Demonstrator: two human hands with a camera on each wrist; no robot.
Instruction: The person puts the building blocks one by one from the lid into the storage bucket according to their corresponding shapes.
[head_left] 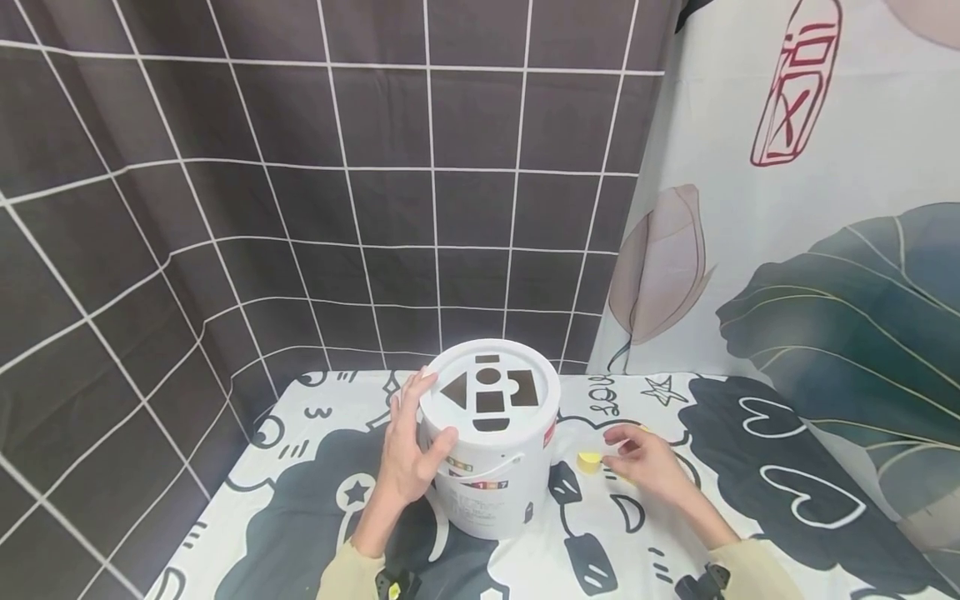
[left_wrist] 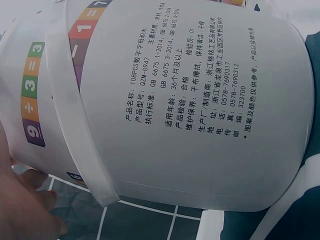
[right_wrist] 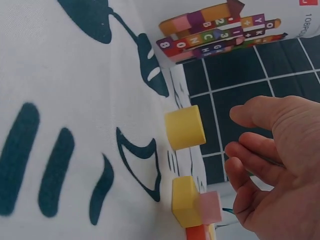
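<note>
A white bucket [head_left: 487, 504] stands upright on the patterned cloth, its lid [head_left: 525, 421] pierced with shaped holes. Against the left side of the bucket rests my left hand [head_left: 408, 454], fingers along the rim and thumb toward the front. The left wrist view shows the bucket's printed text, its white handle [left_wrist: 75, 105] and part of that hand [left_wrist: 25, 200]. To the right of the bucket a yellow block [right_wrist: 185, 127] with a curved side sits on the cloth. Close beside it is my right hand [head_left: 652, 467], fingers apart, with nothing visible between them and the thumb.
In the right wrist view, another yellow block [right_wrist: 185, 202], a pink block [right_wrist: 210, 207] and a red block [right_wrist: 196, 232] sit together near the right fingers. A dark gridded curtain [head_left: 480, 200] hangs behind the table, and a leaf-printed curtain [head_left: 750, 208] hangs at the right.
</note>
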